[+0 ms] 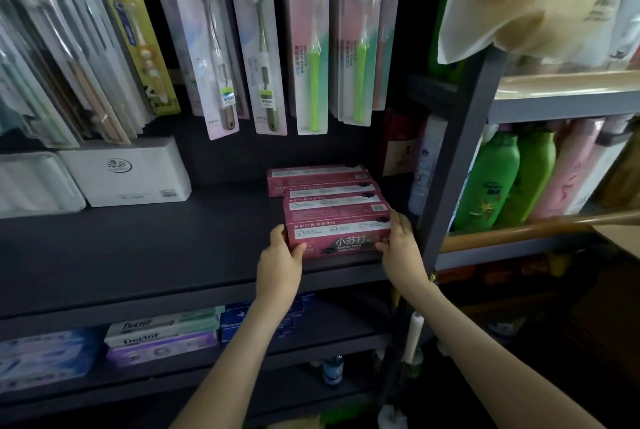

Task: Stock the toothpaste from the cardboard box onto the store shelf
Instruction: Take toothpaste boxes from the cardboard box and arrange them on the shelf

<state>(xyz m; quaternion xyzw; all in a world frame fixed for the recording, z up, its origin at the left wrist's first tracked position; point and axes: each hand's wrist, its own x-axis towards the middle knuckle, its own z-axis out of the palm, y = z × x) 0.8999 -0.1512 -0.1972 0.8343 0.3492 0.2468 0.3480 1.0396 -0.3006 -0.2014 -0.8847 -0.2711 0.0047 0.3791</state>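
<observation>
Both ends of the nearest pink toothpaste box [341, 238] are in our grip. Our left hand [280, 255] curls round its left end and our right hand [401, 248] round its right end. It sits near the front of the dark shelf [138, 255], touching more pink boxes [329, 193] behind.

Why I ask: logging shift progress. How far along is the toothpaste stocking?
Done: several red toothpaste boxes line the dark shelf. In hand: left hand and right hand grip the front box by its ends. Left: the cardboard box is out of view, so remaining stock unknown.
</observation>
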